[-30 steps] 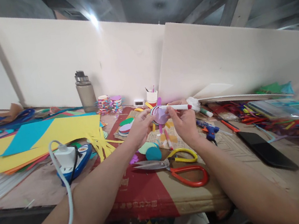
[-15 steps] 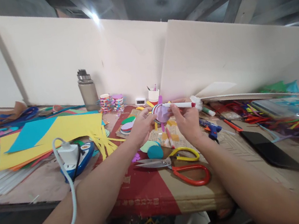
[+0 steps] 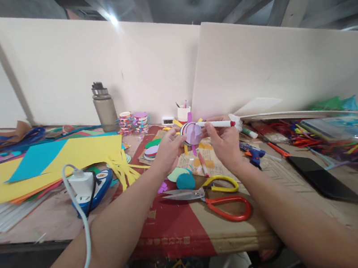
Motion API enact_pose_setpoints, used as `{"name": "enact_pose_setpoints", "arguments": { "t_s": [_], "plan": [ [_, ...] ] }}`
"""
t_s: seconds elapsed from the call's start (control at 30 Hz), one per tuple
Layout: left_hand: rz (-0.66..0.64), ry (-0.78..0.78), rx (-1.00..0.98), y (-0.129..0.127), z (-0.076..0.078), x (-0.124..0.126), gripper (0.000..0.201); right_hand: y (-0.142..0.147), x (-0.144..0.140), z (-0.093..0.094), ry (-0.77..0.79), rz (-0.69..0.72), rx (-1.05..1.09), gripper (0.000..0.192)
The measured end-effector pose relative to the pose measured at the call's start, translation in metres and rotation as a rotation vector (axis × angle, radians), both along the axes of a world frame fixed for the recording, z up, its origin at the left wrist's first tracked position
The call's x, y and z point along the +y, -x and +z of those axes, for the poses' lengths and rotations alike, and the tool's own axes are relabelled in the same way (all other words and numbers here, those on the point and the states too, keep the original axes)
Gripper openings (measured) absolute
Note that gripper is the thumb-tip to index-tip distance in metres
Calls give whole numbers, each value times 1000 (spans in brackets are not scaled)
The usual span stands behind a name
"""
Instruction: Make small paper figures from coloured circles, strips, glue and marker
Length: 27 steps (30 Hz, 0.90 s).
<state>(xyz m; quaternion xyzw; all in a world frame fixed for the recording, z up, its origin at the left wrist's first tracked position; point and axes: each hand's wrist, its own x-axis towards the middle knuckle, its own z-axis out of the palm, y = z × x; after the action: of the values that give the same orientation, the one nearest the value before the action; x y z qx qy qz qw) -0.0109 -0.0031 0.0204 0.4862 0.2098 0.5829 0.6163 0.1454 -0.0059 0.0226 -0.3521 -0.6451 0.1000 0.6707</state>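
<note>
My left hand [image 3: 167,148] pinches the left edge of a round purple paper craft [image 3: 191,133] with purple and yellow strips sticking out of it, held above the table. My right hand [image 3: 223,141] grips a white marker with a red cap [image 3: 215,124], held level, its tip touching the face of the paper craft. Scissors with yellow and red handles [image 3: 213,197] lie on the cardboard below my hands, beside teal paper circles [image 3: 182,178].
Yellow and blue paper sheets [image 3: 57,162] lie at left with a white plug on a blue power strip [image 3: 87,188]. A grey bottle [image 3: 104,107], tape rolls [image 3: 132,122] and a pen cup [image 3: 183,113] stand at the wall. A blue glue gun [image 3: 252,153] and black phone [image 3: 322,179] lie at right.
Both hands, with the paper craft and the marker, have shifted slightly right and up in the picture. The marker stays level against the craft.
</note>
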Motion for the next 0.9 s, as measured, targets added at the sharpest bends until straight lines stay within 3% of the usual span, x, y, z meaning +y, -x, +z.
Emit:
{"name": "enact_pose_setpoints", "arguments": {
  "t_s": [0.9],
  "plan": [
    [118, 17, -54, 2, 6, -1, 23, -3, 2, -2, -35, -30, -27, 19]
  ]
}}
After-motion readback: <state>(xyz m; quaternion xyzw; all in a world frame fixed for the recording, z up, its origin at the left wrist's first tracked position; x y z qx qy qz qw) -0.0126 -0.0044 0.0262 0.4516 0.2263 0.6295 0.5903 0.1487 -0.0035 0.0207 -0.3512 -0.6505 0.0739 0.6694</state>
